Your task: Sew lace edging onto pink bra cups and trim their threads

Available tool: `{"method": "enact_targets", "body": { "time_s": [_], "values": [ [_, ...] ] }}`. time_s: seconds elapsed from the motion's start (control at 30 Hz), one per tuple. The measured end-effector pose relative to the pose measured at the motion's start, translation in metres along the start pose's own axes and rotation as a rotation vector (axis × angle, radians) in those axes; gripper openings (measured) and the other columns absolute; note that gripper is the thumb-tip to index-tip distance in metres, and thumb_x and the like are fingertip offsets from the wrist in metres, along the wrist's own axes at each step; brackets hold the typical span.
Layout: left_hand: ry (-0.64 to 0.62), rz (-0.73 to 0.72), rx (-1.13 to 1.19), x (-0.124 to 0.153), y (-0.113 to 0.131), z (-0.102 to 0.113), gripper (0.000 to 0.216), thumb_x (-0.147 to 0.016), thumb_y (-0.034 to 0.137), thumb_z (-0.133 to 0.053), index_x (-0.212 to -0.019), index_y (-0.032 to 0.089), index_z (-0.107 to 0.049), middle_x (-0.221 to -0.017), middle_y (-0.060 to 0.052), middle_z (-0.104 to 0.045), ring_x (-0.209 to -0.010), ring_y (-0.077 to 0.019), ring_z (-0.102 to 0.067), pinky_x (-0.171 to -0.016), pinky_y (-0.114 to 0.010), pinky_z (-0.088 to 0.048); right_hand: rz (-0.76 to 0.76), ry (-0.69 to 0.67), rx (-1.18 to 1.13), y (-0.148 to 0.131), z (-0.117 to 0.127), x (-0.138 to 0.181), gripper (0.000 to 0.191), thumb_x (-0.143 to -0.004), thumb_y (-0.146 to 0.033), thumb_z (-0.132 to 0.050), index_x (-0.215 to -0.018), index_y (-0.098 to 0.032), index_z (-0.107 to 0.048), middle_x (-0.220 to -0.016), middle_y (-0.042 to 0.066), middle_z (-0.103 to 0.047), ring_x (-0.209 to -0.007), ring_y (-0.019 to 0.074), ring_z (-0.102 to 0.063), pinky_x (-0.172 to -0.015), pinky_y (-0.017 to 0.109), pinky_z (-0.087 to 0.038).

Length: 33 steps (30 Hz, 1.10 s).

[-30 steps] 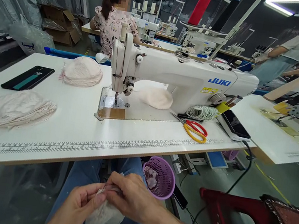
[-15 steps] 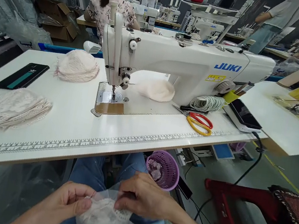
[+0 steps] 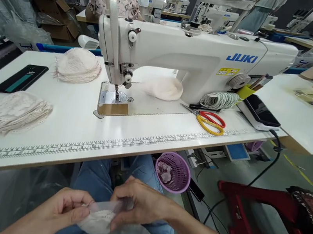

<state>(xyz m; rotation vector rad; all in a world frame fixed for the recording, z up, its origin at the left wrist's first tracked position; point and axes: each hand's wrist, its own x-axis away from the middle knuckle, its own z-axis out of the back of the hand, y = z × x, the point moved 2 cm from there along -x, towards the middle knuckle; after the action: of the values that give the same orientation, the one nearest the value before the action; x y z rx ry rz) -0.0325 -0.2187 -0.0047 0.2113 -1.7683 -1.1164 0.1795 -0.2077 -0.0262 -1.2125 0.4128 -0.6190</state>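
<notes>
Over my lap, below the table edge, my left hand and my right hand both pinch a small pale lace fabric piece. The fingers of each hand are closed on its edges, and the piece bunches between them. A white JUKI sewing machine stands on the white table ahead, with another pale fabric piece under its arm. Two stacks of lace pieces lie on the table, one at the left edge and one further back.
Red and yellow scissors, a coil of white cord and a dark phone lie on the table. A purple basket hangs under it. A red stool stands at right. A person sits at a machine behind.
My hands have drawn closer together and bunched the lace piece smaller. The view has tilted down and nearer to the machine.
</notes>
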Motion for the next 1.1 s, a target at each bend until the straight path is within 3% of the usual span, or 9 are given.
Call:
{"method": "enact_targets", "body": {
  "time_s": [0.1, 0.23, 0.33, 0.43, 0.63, 0.83, 1.0, 1.1],
  "values": [
    [0.034, -0.023, -0.048, 0.001, 0.001, 0.002, 0.035, -0.073, 0.051, -0.069, -0.078, 0.017, -0.073, -0.069, -0.001, -0.064, -0.067, -0.0141, -0.051, -0.06, -0.017, -0.038, -0.007, -0.008, -0.101, 0.002, -0.001, 0.002, 0.029, -0.078, -0.043, -0.067, -0.079, -0.014, -0.064, -0.063, -0.005, -0.054, -0.056, 0.0068, -0.05, -0.056, 0.016, -0.035],
    [-0.102, -0.051, -0.145, -0.007, 0.005, -0.006, 0.033, -0.068, 0.042, -0.073, -0.09, 0.016, -0.073, -0.075, -0.001, -0.065, -0.068, -0.0151, -0.05, -0.061, -0.02, -0.036, -0.024, -0.037, -0.115, 0.001, -0.003, -0.003, 0.032, -0.074, -0.045, -0.07, -0.081, -0.013, -0.067, -0.062, -0.004, -0.055, -0.055, 0.0071, -0.049, -0.053, 0.016, -0.034],
    [-0.078, -0.053, -0.199, -0.014, 0.002, -0.012, 0.027, -0.07, 0.038, -0.07, -0.076, 0.012, -0.074, -0.06, 0.002, -0.054, -0.057, -0.0108, -0.04, -0.054, -0.02, -0.029, -0.044, -0.059, -0.143, 0.005, -0.004, -0.004, 0.032, -0.073, -0.043, -0.071, -0.079, -0.012, -0.068, -0.06, -0.004, -0.056, -0.054, 0.0074, -0.05, -0.051, 0.015, -0.035],
    [-0.051, -0.002, -0.187, -0.018, -0.004, -0.014, 0.026, -0.07, 0.035, -0.068, -0.069, 0.01, -0.073, -0.052, 0.004, -0.045, -0.052, -0.0083, -0.031, -0.049, -0.02, -0.022, -0.061, -0.097, -0.232, 0.012, -0.001, 0.0, 0.028, -0.079, -0.038, -0.067, -0.083, -0.01, -0.069, -0.066, 0.0, -0.062, -0.059, 0.0095, -0.056, -0.055, 0.016, -0.04],
    [-0.113, 0.043, -0.061, -0.017, -0.01, -0.011, 0.027, -0.065, 0.037, -0.073, -0.07, 0.011, -0.074, -0.052, 0.003, -0.05, -0.052, -0.0082, -0.033, -0.051, -0.02, -0.026, -0.059, -0.19, -0.286, 0.019, 0.01, 0.008, 0.024, -0.085, -0.028, -0.059, -0.089, -0.007, -0.07, -0.078, 0.008, -0.068, -0.073, 0.0147, -0.064, -0.066, 0.019, -0.046],
    [-0.076, 0.055, -0.054, -0.015, -0.021, -0.004, 0.033, -0.067, 0.046, -0.073, -0.069, 0.013, -0.074, -0.058, 0.0, -0.057, -0.055, -0.0099, -0.041, -0.053, -0.019, -0.03, -0.041, -0.248, -0.244, 0.019, 0.006, 0.008, 0.026, -0.077, -0.033, -0.069, -0.091, -0.011, -0.068, -0.079, 0.003, -0.067, -0.071, 0.0128, -0.062, -0.063, 0.017, -0.042],
    [-0.05, 0.063, -0.043, -0.013, -0.022, -0.003, 0.04, -0.066, 0.053, -0.073, -0.068, 0.014, -0.071, -0.057, 0.001, -0.055, -0.055, -0.0099, -0.04, -0.053, -0.019, -0.029, -0.068, -0.206, -0.083, 0.019, -0.002, 0.007, 0.032, -0.069, -0.038, -0.076, -0.09, -0.016, -0.066, -0.075, -0.002, -0.065, -0.067, 0.0106, -0.059, -0.063, 0.017, -0.039],
    [-0.044, 0.077, -0.028, -0.012, -0.021, -0.002, 0.042, -0.066, 0.055, -0.073, -0.069, 0.014, -0.069, -0.058, 0.002, -0.055, -0.056, -0.01, -0.039, -0.053, -0.018, -0.028, -0.074, -0.173, -0.065, 0.018, -0.004, 0.006, 0.025, -0.071, -0.031, -0.075, -0.087, -0.015, -0.067, -0.072, -0.003, -0.064, -0.065, 0.0099, -0.058, -0.06, 0.015, -0.038]
  ]
}}
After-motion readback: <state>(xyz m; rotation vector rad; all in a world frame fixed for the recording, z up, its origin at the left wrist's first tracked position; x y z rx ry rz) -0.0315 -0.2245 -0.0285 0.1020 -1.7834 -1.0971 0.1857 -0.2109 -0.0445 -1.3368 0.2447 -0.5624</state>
